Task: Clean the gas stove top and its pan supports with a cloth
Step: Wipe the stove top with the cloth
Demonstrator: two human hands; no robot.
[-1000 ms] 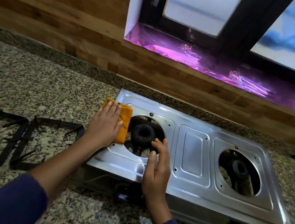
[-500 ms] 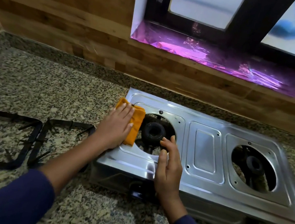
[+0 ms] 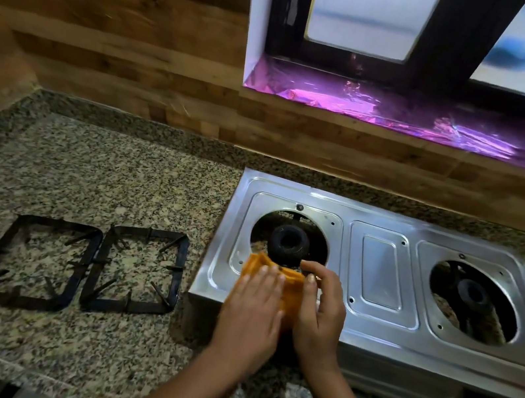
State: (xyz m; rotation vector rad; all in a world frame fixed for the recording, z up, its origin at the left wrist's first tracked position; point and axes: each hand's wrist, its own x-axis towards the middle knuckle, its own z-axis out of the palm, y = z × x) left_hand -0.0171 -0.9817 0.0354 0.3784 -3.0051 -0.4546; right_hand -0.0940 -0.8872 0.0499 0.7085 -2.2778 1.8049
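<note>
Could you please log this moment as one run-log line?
step: wiping stove top | left hand: flat on orange cloth before left burner | right hand: at cloth edge, grip unclear | pan supports: on counter

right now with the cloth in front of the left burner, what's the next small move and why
Probably sweep the cloth rightward along the stove top's front strip: the left hand presses it flat before the left burner, and most of the steel lies that way.
</note>
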